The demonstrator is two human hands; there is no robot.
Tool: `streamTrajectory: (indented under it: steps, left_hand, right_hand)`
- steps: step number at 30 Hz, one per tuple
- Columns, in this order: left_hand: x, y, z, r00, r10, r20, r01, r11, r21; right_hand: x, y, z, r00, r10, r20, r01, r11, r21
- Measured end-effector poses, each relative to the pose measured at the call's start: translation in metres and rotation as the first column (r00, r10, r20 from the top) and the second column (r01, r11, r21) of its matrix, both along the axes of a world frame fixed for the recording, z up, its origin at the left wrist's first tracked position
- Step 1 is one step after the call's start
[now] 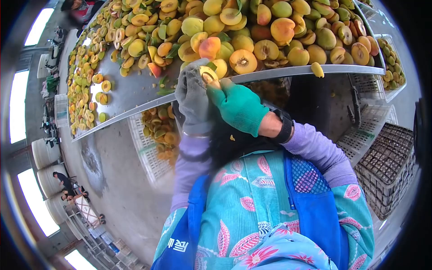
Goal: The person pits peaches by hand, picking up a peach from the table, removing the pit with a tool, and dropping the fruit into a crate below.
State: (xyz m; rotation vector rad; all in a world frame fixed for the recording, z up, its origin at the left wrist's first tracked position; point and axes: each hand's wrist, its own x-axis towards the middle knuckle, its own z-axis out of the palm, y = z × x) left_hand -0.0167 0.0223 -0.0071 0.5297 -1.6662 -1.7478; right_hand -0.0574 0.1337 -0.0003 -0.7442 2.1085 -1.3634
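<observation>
My left hand (pixel 193 99), in a grey glove, is closed around a yellow peach (pixel 207 71) just above the metal table's front edge. My right hand (pixel 238 107), in a green glove with bare fingertips, is closed, its thumb and fingers pressed together against the cut side of that peach. A dark curved line shows on the cut side; I cannot tell whether the right fingers grip a small tool there. Directly beyond both hands lies a heap of peaches, with a halved peach (pixel 243 61) showing its brown pit hollow.
The metal table (pixel 130 114) has a raised rim along my side. Under it stands a white crate (pixel 146 150) with peach pieces. To the right are a dark plastic crate (pixel 387 157), a white crate (pixel 366 132) and another crate of peaches (pixel 390 65). People are farther off at left.
</observation>
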Motion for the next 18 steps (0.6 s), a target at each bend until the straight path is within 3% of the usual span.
streamTrajectory:
  steps: [2, 4, 6, 7, 8, 9, 10, 11, 12, 15, 16, 18]
  left_hand:
    - [-0.002, 0.0, -0.002, 0.999, 0.006, 0.052, -0.006, 1.0, -0.012]
    - [0.0, -0.004, -0.007, 0.992, -0.028, 0.123, 0.027, 1.0, 0.004]
    - [0.001, -0.023, -0.007, 0.952, -0.247, 0.179, 0.261, 0.963, -0.059]
    - [0.002, -0.028, -0.007, 0.914, -0.347, 0.209, 0.37, 0.925, -0.083]
    - [-0.002, -0.024, 0.011, 0.895, -0.26, 0.362, 0.361, 0.899, -0.246]
    - [-0.004, -0.021, 0.009, 0.915, -0.255, 0.312, 0.286, 0.957, -0.055]
    - [-0.009, -0.015, 0.006, 0.934, -0.239, 0.264, 0.208, 0.968, 0.139]
    - [-0.011, -0.013, 0.004, 0.951, -0.214, 0.223, 0.133, 0.935, 0.33]
    - [-0.01, -0.016, 0.004, 0.943, -0.239, 0.23, 0.178, 0.949, 0.259]
    - [-0.013, -0.022, 0.007, 0.909, -0.335, 0.249, 0.336, 0.941, 0.04]
    - [-0.011, -0.014, 0.011, 0.927, -0.329, 0.18, 0.326, 0.944, 0.044]
    - [-0.009, -0.011, 0.008, 0.939, -0.294, 0.178, 0.301, 0.953, -0.018]
  right_hand:
    - [-0.003, -0.001, -0.004, 0.998, 0.057, 0.014, -0.057, 0.998, 0.021]
    - [-0.001, 0.001, -0.032, 0.982, 0.124, -0.14, -0.133, 0.99, -0.053]
    - [0.001, 0.001, -0.031, 0.992, 0.122, -0.015, -0.123, 0.986, -0.114]
    - [0.005, 0.0, -0.028, 0.978, 0.09, 0.188, -0.067, 0.989, -0.128]
    - [0.005, -0.001, -0.021, 0.922, 0.062, 0.381, -0.013, 0.991, -0.131]
    - [0.0, 0.001, -0.02, 0.669, 0.231, 0.706, 0.005, 0.949, -0.316]
    - [-0.008, 0.005, -0.022, 0.291, 0.419, 0.86, 0.103, 0.88, -0.463]
    - [-0.012, 0.007, -0.02, -0.129, 0.579, 0.805, 0.259, 0.803, -0.536]
    - [-0.012, 0.009, -0.007, -0.02, 0.541, 0.841, 0.187, 0.828, -0.529]
    - [-0.011, 0.012, 0.01, 0.078, 0.43, 0.9, 0.18, 0.881, -0.437]
    - [-0.011, 0.016, 0.001, 0.014, 0.538, 0.843, 0.163, 0.83, -0.533]
    - [-0.007, 0.016, -0.01, -0.222, 0.704, 0.675, 0.29, 0.708, -0.644]
